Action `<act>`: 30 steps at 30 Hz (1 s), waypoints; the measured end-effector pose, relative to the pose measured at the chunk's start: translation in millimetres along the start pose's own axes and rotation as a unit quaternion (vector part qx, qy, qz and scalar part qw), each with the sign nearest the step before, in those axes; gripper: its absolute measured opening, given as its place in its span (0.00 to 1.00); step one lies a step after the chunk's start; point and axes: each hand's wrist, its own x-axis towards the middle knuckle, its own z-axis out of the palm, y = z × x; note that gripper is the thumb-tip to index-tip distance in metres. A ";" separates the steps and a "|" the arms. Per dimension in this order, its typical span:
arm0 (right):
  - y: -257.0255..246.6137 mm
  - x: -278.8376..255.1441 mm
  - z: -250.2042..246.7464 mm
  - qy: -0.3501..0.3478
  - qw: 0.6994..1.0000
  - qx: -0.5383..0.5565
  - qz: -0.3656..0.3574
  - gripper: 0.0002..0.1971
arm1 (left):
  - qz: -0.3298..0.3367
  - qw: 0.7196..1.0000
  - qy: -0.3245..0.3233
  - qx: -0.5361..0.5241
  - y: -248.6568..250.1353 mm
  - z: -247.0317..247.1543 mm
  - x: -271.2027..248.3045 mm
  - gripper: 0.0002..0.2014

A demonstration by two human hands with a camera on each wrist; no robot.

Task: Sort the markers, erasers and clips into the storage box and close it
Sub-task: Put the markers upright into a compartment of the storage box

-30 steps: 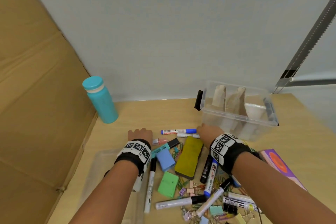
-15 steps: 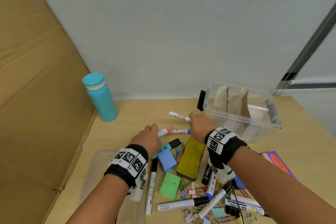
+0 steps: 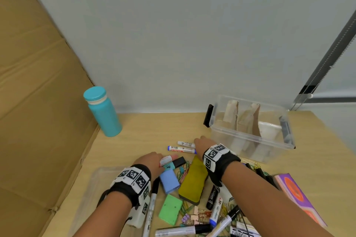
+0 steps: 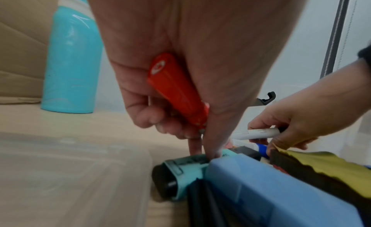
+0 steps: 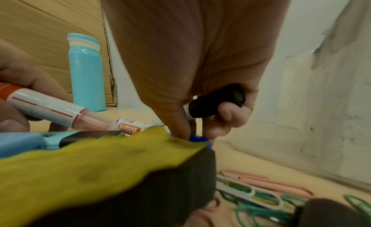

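My left hand (image 3: 154, 158) grips a red-capped marker (image 4: 176, 91) in its palm, and its fingertips (image 4: 208, 152) touch a teal highlighter (image 4: 184, 165) beside the blue eraser (image 3: 169, 181). My right hand (image 3: 200, 141) holds a white marker with a black cap (image 5: 214, 102). Its fingertips (image 5: 180, 130) reach down to the blue-capped marker (image 3: 181, 149) lying on the table. The clear storage box (image 3: 250, 140) stands open just right of this hand, with cardboard dividers inside. Its clear lid (image 3: 96, 188) lies under my left forearm.
A teal bottle (image 3: 102, 111) stands at the back left against a cardboard wall (image 3: 38, 102). A yellow board eraser (image 3: 194, 179), a green eraser (image 3: 170, 211), several markers, paper clips and binder clips (image 3: 194, 217) crowd the table's front. A purple booklet (image 3: 296, 196) lies at the right.
Both hands lifted a marker each, then came back down with them. The left drew back to the teal highlighter; the right dropped onto the blue-capped marker.
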 end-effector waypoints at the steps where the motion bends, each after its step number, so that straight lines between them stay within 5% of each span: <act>1: 0.0 -2.4 -1.2 0.006 1.000 0.005 -0.001 0.18 | -0.001 1.000 -0.002 0.004 0.4 -0.9 0.2 0.14; 7: 0.8 -47.5 -24.2 0.049 0.993 0.100 -0.025 0.15 | -0.017 0.999 -0.014 0.025 0.6 -0.5 -2.3 0.16; 12: 31.8 -104.3 -51.0 0.228 0.954 0.175 -0.084 0.12 | -0.038 0.999 -0.030 0.024 3.8 -1.0 -0.2 0.15; 16: 78.2 -122.3 -80.7 0.311 0.940 0.139 -0.032 0.13 | -0.073 0.996 -0.041 0.011 4.5 -1.1 4.3 0.17; 25: 144.6 -138.3 -118.8 0.254 0.957 -0.100 0.097 0.14 | -0.126 0.990 0.034 -0.055 7.7 6.9 -4.1 0.21; 30: 150.5 -118.2 -120.3 0.189 0.961 -0.176 0.103 0.16 | -0.106 0.977 0.124 -0.133 19.4 -5.3 -24.8 0.14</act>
